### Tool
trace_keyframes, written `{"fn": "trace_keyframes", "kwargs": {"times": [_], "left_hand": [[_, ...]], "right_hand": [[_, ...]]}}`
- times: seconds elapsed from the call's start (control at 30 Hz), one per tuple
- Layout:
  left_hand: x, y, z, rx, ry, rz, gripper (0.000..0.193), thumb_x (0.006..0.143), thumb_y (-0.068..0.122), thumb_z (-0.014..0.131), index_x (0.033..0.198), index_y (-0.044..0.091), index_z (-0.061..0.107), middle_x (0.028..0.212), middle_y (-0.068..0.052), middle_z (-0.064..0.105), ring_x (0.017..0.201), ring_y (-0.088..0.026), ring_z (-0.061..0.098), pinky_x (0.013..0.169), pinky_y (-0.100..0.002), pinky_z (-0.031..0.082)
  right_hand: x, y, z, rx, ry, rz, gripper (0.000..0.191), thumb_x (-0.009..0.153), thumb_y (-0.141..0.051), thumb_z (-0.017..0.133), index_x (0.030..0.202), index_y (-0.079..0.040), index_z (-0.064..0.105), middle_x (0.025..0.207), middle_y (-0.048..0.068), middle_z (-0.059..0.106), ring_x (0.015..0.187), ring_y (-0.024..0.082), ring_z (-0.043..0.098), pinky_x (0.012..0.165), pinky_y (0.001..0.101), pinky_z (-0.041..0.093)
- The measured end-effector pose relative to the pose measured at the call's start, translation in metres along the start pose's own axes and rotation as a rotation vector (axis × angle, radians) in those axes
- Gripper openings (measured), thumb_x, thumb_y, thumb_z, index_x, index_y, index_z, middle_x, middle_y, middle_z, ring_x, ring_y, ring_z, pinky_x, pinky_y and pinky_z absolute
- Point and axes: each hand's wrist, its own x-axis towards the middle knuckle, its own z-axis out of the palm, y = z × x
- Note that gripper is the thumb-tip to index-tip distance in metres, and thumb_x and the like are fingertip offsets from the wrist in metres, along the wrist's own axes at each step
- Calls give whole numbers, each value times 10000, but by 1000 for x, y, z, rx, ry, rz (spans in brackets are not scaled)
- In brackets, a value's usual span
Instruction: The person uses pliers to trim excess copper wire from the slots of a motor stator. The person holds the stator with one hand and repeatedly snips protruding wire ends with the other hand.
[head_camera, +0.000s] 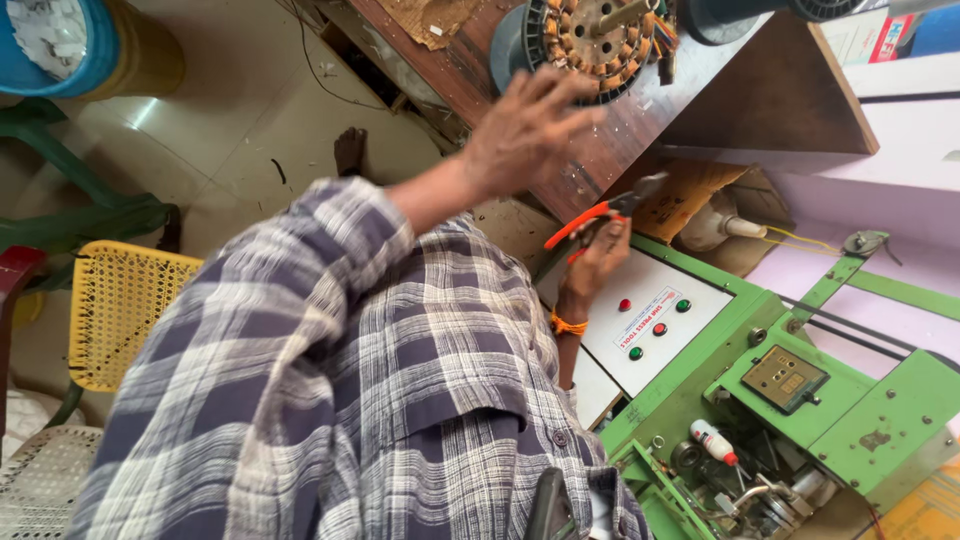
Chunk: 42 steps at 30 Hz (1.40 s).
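1. Two hands are up in front of you. Which is your left and which your right cannot be told for sure from this twisted view; going by the sleeve, the raised one is taken as your left hand (525, 130).
2. Your left hand is blurred, its fingers (560, 90) spread apart and holding nothing, hovering just before the stator (595, 40).
3. The stator, a round core with copper windings, sits on the wooden tabletop (640, 120), close to its edge.
4. Your right hand (592, 265), with an orange band at the wrist, is lower, beside the tabletop edge.
5. Its fingers are curled around the pliers (600, 215), gripping the orange handles; the dark nose tilts up towards the tabletop edge.
6. Just below that hand lies a white panel (655, 320) with red and green buttons, set in a green machine (860, 410).
7. A yellow chair (115, 310) stands on the floor, well apart from both hands.
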Motion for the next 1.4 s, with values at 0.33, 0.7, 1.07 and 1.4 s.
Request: {"fn": "trace_keyframes", "kwargs": {"times": [0.33,0.7,1.07,1.4], "left_hand": [[-20,111,30,-1303,-475,-903,635,1088,503,550,819,-50,709,700,-148,603,621,-189,557,551,-386,434],[-35,72,14,-933,-433,-966,754,1068,635,336,842,9,689,708,-219,671,695,-375,702,649,-499,522],[-12,-28,15,-547,58,-811,397,1056,504,527,1111,110,535,1036,-107,549,941,-279,644,839,-444,541],[34,-79,76,-307,-114,-836,969,797,483,880,1529,177,323,1528,-245,345,1255,-519,543,1013,-589,467]], "right_hand": [[21,-48,11,-270,58,-366,593,1122,-543,357,1056,-11,611,861,19,568,711,91,532,627,246,424],[19,-43,-2,-199,-209,-173,449,1128,-417,480,1326,-18,539,721,-58,433,603,23,383,539,197,297],[30,-37,21,97,-206,127,399,1135,-152,535,1507,-11,560,708,-71,372,580,27,377,479,208,309],[42,-37,43,102,-251,245,392,1110,-160,528,1478,-29,566,697,-57,441,532,13,353,454,189,281]]}}
